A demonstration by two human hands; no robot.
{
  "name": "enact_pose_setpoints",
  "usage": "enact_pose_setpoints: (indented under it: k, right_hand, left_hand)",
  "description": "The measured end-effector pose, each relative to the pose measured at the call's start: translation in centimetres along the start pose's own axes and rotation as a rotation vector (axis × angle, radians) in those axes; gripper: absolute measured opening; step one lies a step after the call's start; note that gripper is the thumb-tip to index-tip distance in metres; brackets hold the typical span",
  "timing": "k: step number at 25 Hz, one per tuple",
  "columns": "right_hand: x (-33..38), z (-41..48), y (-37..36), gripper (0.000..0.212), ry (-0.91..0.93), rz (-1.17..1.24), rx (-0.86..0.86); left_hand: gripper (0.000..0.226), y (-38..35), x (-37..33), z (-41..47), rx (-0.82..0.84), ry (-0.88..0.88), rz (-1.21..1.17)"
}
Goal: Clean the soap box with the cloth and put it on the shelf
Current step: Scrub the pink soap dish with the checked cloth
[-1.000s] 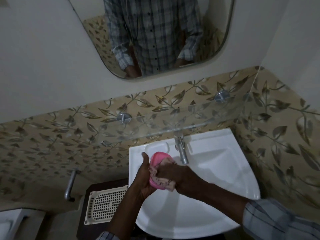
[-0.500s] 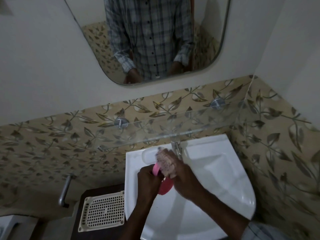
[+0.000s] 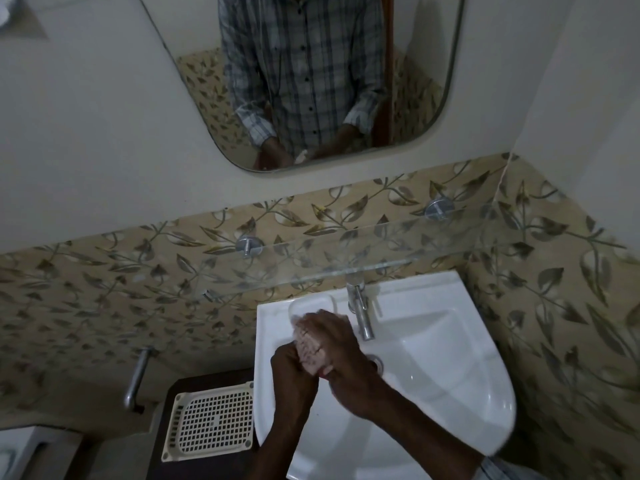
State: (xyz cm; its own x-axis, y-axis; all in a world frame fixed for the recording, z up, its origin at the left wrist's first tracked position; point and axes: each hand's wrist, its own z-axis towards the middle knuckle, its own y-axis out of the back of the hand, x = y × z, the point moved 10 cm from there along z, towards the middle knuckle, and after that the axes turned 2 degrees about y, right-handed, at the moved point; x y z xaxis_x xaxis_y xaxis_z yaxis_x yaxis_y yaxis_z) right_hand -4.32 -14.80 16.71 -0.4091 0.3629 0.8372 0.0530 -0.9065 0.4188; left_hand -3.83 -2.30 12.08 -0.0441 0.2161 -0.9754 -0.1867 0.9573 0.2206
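Both my hands meet over the left part of the white sink (image 3: 433, 368). My left hand (image 3: 292, 372) grips the pink soap box, which is almost fully hidden; only a sliver of pink (image 3: 325, 373) shows between the hands. My right hand (image 3: 341, 355) presses a pale pinkish cloth (image 3: 308, 344) over the box. The glass shelf (image 3: 346, 258) runs along the tiled wall just above the sink, with nothing on it.
A chrome tap (image 3: 362, 313) stands right of my hands. A cream perforated plastic tray (image 3: 211, 422) lies on a dark cabinet left of the sink. A metal bar (image 3: 136, 377) sticks out of the wall at left. A mirror (image 3: 311, 81) hangs above.
The cloth has been wrapped further over the soap box, so the pink that showed clearly a second ago is now almost covered. My view has tilted slightly; the hands stay over the sink.
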Motion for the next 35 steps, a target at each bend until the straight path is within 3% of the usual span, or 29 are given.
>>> enact_pose_setpoints:
  k: [2,5,7,10,12,17,21,25,26,28,30,33,35]
  right_hand:
    - [-0.1,-0.4,0.0,0.056,0.069,0.038,-0.027]
    - [-4.1,-0.8,1.0,0.057,-0.195,0.173,-0.052]
    - [-5.3,-0.6,1.5,0.047,-0.204,0.058,-0.063]
    - [-3.4,-0.1,1.3,0.034,0.04,-0.253,-0.007]
    - [-2.5,0.4,1.8,0.026,0.059,-0.26,-0.09]
    - [-1.6,0.2,0.9,0.042,0.086,-0.267,-0.058]
    - [-0.1,-0.7,0.1,0.051,0.196,-0.353,-0.108]
    - [-4.8,0.3,1.5,0.042,-0.328,0.196,-0.139]
    - [-5.3,0.4,1.6,0.042,-0.377,0.249,-0.113]
    - [-4.4,1.0,1.7,0.046,-0.303,0.107,-0.052]
    - [-1.3,1.5,1.2,0.045,-0.064,-0.121,0.0]
    - [0.5,0.8,0.5,0.041,0.183,-0.265,-0.035]
    - [0.9,0.6,0.5,0.043,0.11,-0.179,-0.049]
  left_hand:
    - [0.013,0.7,-0.7,-0.3,-0.014,-0.046,-0.054]
    - [0.021,1.5,-1.1,-1.1,-0.038,-0.035,-0.148]
    - [0.02,1.4,-0.8,-1.5,-0.02,0.031,-0.13]
    - [0.018,0.0,0.3,0.1,0.155,0.186,0.128]
    - [0.013,-0.4,-0.1,1.1,0.197,0.2,0.244]
    - [0.026,-0.2,-2.7,-0.6,0.085,-0.043,0.197]
    - [0.021,0.1,-1.0,-0.5,0.048,0.016,0.097]
    - [0.015,1.7,-0.7,-3.0,-0.131,0.028,-0.033]
    - [0.015,1.7,-0.3,-3.6,-0.138,0.059,-0.077]
    - [0.013,0.5,0.9,-3.4,-0.007,0.171,-0.044]
    - [0.007,-1.0,0.8,-2.1,0.177,0.248,0.067]
    - [0.013,-0.1,-1.6,-0.5,0.107,0.14,0.15]
    - [0.022,0.6,-2.7,-0.5,0.042,0.038,0.195]
